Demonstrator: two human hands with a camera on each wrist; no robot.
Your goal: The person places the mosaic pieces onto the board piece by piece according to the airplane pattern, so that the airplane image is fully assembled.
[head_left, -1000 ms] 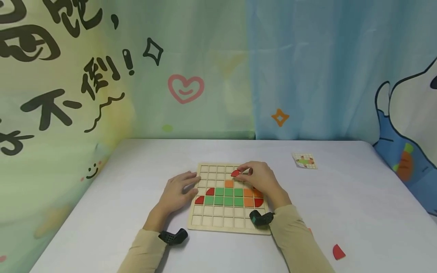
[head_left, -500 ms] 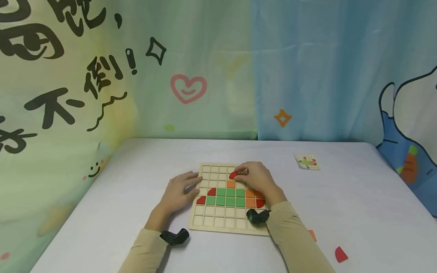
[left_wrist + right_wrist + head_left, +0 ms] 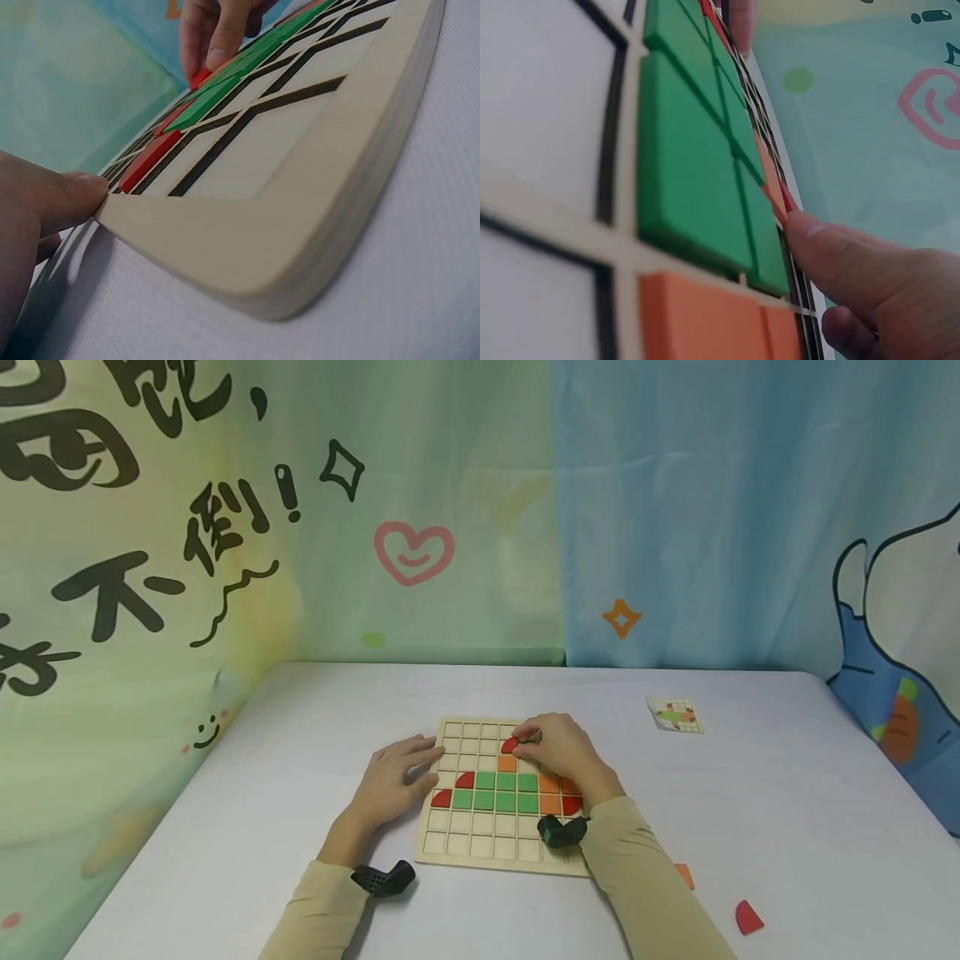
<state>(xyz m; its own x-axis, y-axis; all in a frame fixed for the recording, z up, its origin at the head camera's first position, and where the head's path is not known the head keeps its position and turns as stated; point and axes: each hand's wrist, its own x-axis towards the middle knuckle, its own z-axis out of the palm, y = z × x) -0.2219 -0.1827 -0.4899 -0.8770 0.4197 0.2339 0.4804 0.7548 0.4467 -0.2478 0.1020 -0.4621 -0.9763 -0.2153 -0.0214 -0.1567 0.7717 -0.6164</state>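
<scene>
A wooden grid board lies on the table, partly filled with green square tiles, orange tiles and red quarter-round tiles. My right hand pinches a red quarter-round tile between thumb and fingertips, at a cell just above a single orange square. In the right wrist view, the right thumb sits close to that red piece at the board's far side. My left hand rests along the board's left edge with fingers extended; its thumb touches the rim in the left wrist view.
On the table to the right lie a loose red quarter-round tile and an orange tile, partly behind the right sleeve. A small pattern card sits at the back right. A printed curtain hangs behind the table.
My right hand has shifted slightly left with the red tile, bringing it down over the cell above the orange square. The left hand stays at the board's edge.
</scene>
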